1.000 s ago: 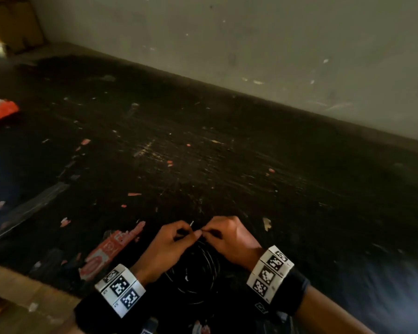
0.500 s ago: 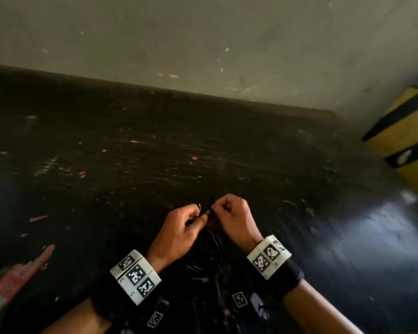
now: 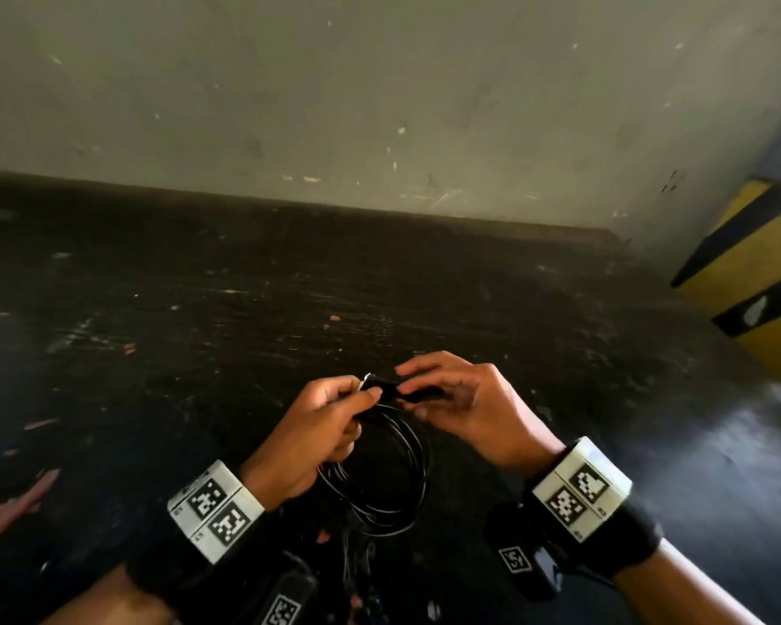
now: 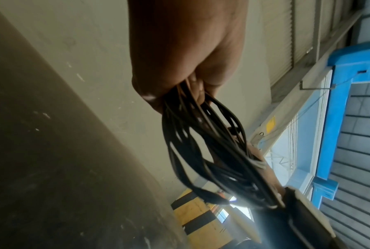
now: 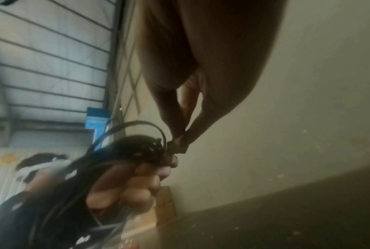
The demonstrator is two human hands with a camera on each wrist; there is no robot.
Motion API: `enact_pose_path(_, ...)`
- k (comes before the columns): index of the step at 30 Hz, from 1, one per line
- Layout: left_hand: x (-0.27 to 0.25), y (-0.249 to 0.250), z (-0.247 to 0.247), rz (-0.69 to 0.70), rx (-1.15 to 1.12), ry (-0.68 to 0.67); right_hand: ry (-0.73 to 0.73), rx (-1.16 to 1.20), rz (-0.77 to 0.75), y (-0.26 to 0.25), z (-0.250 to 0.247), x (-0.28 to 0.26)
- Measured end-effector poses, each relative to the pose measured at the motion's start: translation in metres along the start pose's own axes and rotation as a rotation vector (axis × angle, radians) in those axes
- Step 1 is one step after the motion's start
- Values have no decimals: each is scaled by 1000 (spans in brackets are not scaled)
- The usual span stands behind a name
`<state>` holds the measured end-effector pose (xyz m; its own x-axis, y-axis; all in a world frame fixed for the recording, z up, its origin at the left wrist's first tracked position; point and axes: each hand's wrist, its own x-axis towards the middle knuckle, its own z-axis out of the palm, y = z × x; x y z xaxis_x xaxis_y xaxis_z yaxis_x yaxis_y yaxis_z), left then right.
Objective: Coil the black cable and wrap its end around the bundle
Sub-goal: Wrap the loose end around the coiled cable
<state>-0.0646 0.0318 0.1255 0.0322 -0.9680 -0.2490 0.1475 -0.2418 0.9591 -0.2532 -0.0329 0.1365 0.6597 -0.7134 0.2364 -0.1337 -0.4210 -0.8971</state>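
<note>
The black cable (image 3: 393, 462) hangs as a coil of several loops below my two hands, above the dark floor. My left hand (image 3: 321, 426) grips the top of the coil in a fist; in the left wrist view the loops (image 4: 203, 148) fan out from its curled fingers. My right hand (image 3: 452, 399) pinches the cable's end (image 3: 418, 392) just right of the bundle. The right wrist view shows thumb and finger pinched on the small black plug (image 5: 176, 148), a short loop (image 5: 145, 128) arching from it to the bundle.
A dark, scuffed floor (image 3: 244, 331) stretches to a pale wall (image 3: 379, 106). A yellow and black striped block (image 3: 758, 281) stands at the right. A reddish scrap (image 3: 5, 512) lies at the left edge.
The head view has swung right, bringing the striped block in. Both hands have stayed together on the cable; the right hand has shifted slightly right with the end.
</note>
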Motion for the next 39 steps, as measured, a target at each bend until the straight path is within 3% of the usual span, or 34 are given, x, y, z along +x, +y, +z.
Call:
enact_pose_path(4, 1, 10, 7, 42, 6, 3, 122, -165, -88, -12, -7, 5)
enact_pose_path(8, 7, 12, 7, 128, 20, 133, 314, 37, -45, -34, -20, 5)
enact_pose_path(11, 16, 13, 6, 188, 111, 259, 176, 66, -2, -48, -21, 1)
enact_pose_path(14, 23, 15, 5, 202, 166, 388, 18, -248, -36, -41, -3, 6)
enact_pose_path(18, 29, 14, 1, 239, 202, 393, 92, -670, -268, -13, 15, 20)
enact_pose_path(20, 31, 16, -1, 241, 211, 414, 151, -800, -339, -7, 19, 27)
enact_pose_path(23, 33, 17, -2, 288, 189, 420, 127, -906, -432, -3, 27, 38)
enact_pose_path(28, 37, 15, -6, 234, 40, 410, 119, -949, -544, -2, 35, 51)
enact_pose_path(34, 39, 17, -8, 168, -28, 423, 175, -955, -577, 2, 38, 58)
enact_pose_path(39, 39, 23, -7, 96, 32, 305, 205, -918, -584, 3, 38, 54)
